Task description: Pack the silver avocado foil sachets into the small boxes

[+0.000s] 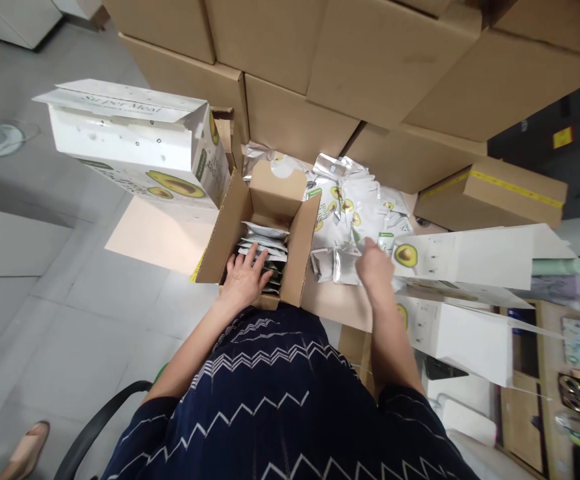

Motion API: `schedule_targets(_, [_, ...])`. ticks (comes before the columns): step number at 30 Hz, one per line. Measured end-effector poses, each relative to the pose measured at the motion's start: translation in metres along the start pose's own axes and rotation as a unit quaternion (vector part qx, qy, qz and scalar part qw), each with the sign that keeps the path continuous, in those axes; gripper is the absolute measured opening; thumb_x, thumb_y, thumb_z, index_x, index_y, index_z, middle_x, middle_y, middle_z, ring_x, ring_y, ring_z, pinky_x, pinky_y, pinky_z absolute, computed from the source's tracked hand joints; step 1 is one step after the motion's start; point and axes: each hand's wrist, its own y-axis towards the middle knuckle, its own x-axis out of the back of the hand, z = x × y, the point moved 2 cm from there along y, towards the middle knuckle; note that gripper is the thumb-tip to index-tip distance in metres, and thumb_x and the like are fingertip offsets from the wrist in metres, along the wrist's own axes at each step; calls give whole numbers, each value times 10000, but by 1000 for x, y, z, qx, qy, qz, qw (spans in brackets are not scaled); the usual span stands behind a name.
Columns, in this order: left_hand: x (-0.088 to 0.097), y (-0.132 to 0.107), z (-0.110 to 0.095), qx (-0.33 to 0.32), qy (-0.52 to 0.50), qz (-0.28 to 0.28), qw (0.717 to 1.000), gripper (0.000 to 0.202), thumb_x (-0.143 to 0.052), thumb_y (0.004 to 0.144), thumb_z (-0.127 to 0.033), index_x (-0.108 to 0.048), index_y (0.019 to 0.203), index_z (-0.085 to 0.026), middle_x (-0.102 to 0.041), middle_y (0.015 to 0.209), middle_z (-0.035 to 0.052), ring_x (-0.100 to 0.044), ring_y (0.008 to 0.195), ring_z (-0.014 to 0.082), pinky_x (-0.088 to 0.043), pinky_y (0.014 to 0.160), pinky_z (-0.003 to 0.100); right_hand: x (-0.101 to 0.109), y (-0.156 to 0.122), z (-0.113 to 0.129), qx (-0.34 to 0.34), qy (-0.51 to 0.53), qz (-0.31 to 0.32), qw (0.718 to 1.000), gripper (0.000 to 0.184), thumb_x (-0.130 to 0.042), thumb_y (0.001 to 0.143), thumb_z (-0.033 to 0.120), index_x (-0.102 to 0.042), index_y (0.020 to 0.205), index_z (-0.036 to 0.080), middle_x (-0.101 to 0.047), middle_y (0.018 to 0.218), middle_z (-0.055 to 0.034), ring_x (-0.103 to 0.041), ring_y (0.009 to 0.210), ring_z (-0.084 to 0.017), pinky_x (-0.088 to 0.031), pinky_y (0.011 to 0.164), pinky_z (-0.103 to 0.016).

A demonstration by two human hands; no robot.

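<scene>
Sachets [265,241] part-fill carton [304,243]; loose pile [345,210] outside. I read left grip [247,275] spread over sachets; right grip [375,267] blurred, state I cannot tell.

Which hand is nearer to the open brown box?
Left. The left hand is in the open brown box; the right hand is off to its right, at the loose pouches.

"Super Meal" on white carton [130,143]

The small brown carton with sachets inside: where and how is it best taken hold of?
Probably hold the carton by both sides, below the flaps, coming from left and right: its top is open, and those outspread flaps would likely bend.
</scene>
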Motion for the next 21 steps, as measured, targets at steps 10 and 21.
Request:
schedule_targets(10, [-1,0,0,-1,10,-4,1000,565,-406,1002,-463,-460,1503,-207,-364,1617,143,-539,1253,359,-350,1126,574,150,-42,82,352,304,-218,858,346,-565,932,256,-667,1248,353,-724,1106,15,-692,920,-214,-551,835,-377])
schedule_targets(21, [0,-1,-2,10,-3,-13,1000,545,-426,999,-459,-466,1496,-240,-386,1610,123,-542,1264,341,-348,1132,547,37,48,221,403,-51,127,905,420,-569,827,66,-616,1241,118,-714,1166,-165,-668,1066,-287,-513,867,-330])
